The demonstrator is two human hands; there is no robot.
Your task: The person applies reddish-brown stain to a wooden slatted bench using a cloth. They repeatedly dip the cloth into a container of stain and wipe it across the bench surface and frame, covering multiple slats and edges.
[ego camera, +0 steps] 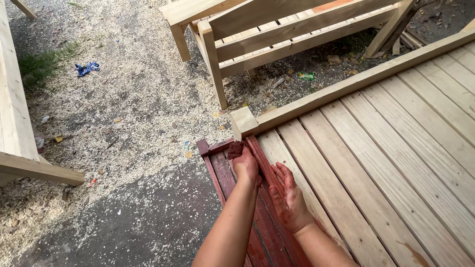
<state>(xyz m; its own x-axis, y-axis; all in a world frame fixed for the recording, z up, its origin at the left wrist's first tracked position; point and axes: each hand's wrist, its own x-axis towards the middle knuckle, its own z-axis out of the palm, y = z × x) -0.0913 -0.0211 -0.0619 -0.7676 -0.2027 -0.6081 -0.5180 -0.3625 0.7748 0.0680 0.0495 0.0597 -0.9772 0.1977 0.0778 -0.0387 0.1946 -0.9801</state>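
Slatted wooden frame [376, 163], bare pale timber over most of its surface; only the near left corner carries dark red stain. Left hand [246, 167] closed around a stain-soaked rag [236, 148], pressed onto a stained slat just short of the frame's corner, below the pale corner post [243, 121]; the fist grip looks suited to pushing the wad flat into the grain. Right hand [287, 198] holds nothing: fingers spread fairly wide, palm down on the red-stained rail [264, 165] just beside the left hand, apparently bracing body weight over the work (palm and fingers are heavily smeared with the same red). The stained patch covers the end piece and the first few slats at the left edge; a small reddish blot shows on a bare slat toward the lower right. Ground beyond the frame: dark pavement covered with sawdust [128, 99], a scrap of blue material [87, 67] well apart at upper left. Another unfinished wooden frame [277, 29] stands beyond the corner, and a pale plank structure [15, 123] runs along the left edge.
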